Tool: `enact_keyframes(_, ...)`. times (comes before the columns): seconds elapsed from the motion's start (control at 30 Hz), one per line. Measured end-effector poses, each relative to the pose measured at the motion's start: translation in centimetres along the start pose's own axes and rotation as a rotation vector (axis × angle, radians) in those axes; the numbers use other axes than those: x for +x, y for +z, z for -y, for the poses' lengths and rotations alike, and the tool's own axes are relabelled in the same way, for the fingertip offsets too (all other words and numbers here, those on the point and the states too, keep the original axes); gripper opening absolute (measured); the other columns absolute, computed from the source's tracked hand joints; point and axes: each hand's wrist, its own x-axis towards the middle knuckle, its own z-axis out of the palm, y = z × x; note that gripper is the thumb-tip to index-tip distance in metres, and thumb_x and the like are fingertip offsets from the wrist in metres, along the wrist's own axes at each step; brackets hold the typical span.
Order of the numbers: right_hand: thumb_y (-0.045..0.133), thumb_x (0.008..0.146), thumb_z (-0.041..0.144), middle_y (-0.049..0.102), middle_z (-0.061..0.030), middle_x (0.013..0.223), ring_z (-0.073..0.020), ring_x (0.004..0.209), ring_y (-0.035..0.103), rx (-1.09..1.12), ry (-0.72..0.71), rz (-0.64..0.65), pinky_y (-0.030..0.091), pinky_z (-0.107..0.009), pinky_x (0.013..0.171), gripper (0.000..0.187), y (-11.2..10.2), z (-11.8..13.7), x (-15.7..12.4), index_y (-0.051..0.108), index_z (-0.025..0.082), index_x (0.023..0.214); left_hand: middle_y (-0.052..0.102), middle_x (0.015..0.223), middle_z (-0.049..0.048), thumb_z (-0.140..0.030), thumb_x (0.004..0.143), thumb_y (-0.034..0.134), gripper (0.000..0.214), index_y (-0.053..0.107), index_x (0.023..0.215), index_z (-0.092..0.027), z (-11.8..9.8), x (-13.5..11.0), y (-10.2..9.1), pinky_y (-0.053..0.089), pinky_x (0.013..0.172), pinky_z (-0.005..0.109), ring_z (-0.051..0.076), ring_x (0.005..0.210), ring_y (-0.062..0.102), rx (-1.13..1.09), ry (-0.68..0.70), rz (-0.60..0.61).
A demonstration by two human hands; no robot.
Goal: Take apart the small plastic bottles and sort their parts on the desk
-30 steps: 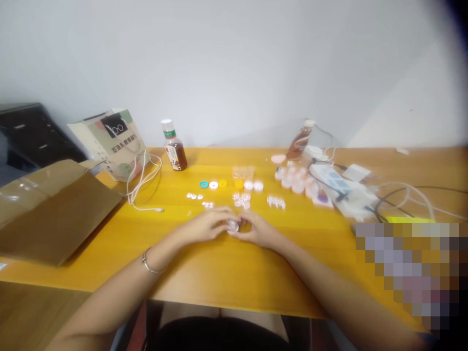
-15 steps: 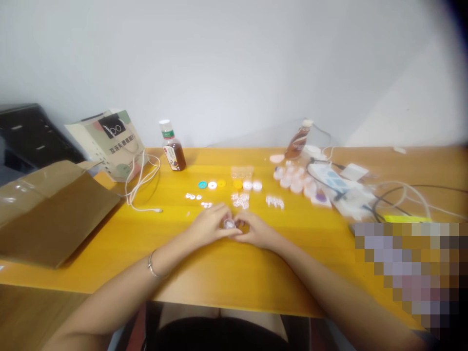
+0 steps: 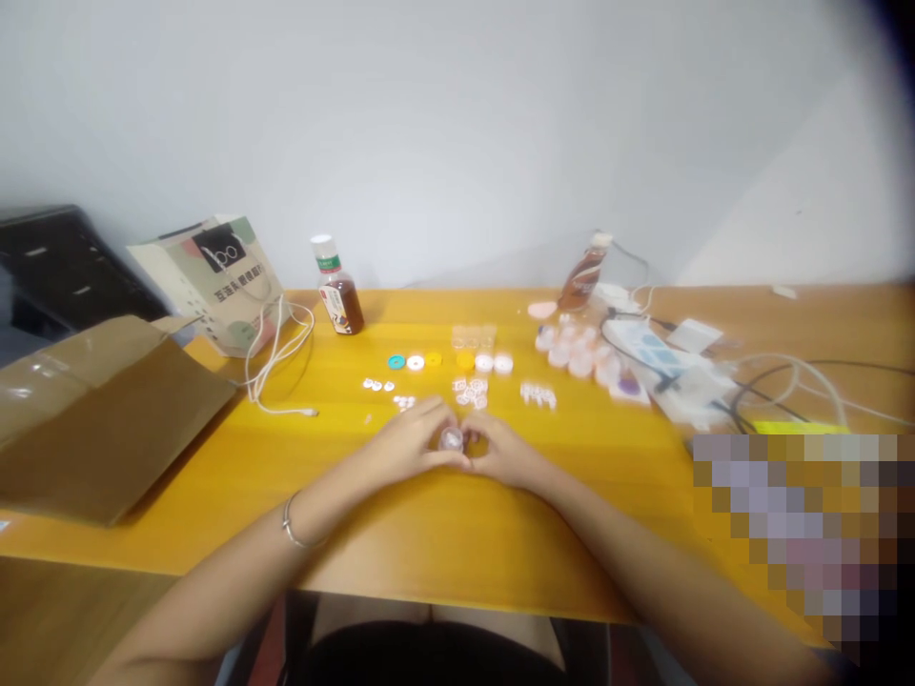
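Observation:
A small clear round cup (image 3: 451, 440) with something whitish inside sits between my two hands, close above the table. My left hand (image 3: 415, 440) curls around it from the left, thumb along the near side. From the right, my right hand (image 3: 501, 450) pinches at its edge with curled fingers, and the thumbs meet in front. Just beyond my hands lie small white pieces (image 3: 472, 393) in a cluster, with white pieces (image 3: 538, 394) further right and a few more (image 3: 377, 385) to the left. Behind them is a row of round discs, among them a blue disc (image 3: 396, 362) and a yellow disc (image 3: 466, 362).
At left are a cardboard box (image 3: 100, 419), a paper bag (image 3: 233, 286) and a white cable (image 3: 268, 381). A dark drink bottle (image 3: 341, 300) stands behind, another bottle (image 3: 584, 276) at right. Several round containers (image 3: 580, 357) and a power strip (image 3: 650, 353) with cables occupy the right.
The cup has shifted very slightly to the right and its top shows a little more. Both hands keep nearly the same place around it; the other things have not moved.

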Motion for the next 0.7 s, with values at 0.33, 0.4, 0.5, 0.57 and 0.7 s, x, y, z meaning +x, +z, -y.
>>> enact_keyframes(0.33,0.067,0.066,0.031,0.057,-0.0012,0.072,-0.013,0.065,0.05,0.006,0.016,-0.001,0.041,-0.024,0.06,0.021,0.0,0.4,0.0,0.056,0.016,0.076,0.051,0.108,0.0071,-0.034,0.079,0.059,0.037,0.051,0.113,-0.022,0.3,0.0,-1.0,0.041,0.088,0.033,0.02,0.101,0.049,-0.095,0.107,0.106)
enact_keyframes(0.4,0.066,0.067,0.031,0.057,-0.0011,0.072,-0.0131,0.065,0.051,-0.003,0.018,-0.005,0.041,-0.024,0.061,0.021,0.0,0.4,0.0,0.057,0.016,0.077,0.052,0.109,0.0066,-0.027,0.084,0.052,0.032,0.049,0.115,-0.022,0.4,0.0,-1.0,0.039,0.088,0.032,0.018,0.102,0.049,-0.109,0.146,0.148)
enact_keyframes(0.5,0.066,0.066,0.028,0.056,0.0002,0.068,-0.0128,0.063,0.051,-0.03,0.029,-0.021,0.04,-0.024,0.06,0.016,0.1,0.3,0.0,0.056,0.017,0.071,0.056,0.089,0.0037,-0.03,0.082,0.053,0.018,0.056,0.096,-0.018,0.5,0.0,-0.4,0.042,0.077,0.029,0.016,0.085,0.053,-0.009,0.055,0.047)
enact_keyframes(0.57,0.066,0.064,0.024,0.056,0.0007,0.068,-0.0124,0.064,0.051,-0.014,0.035,-0.023,0.04,-0.024,0.06,0.014,0.1,0.2,0.0,0.057,0.017,0.072,0.055,0.079,0.0023,-0.041,0.076,0.059,0.025,0.056,0.083,-0.016,0.5,0.1,0.1,0.042,0.069,0.028,0.015,0.075,0.052,0.07,-0.048,-0.036)
enact_keyframes(0.7,0.067,0.062,0.022,0.057,0.0001,0.071,-0.0129,0.066,0.052,0.012,0.033,-0.023,0.041,-0.024,0.062,0.016,0.2,0.1,-0.1,0.057,0.017,0.073,0.055,0.08,0.0031,-0.049,0.072,0.06,0.035,0.055,0.083,-0.016,0.0,0.2,0.1,0.043,0.067,0.029,0.017,0.073,0.052,0.116,-0.132,-0.078)
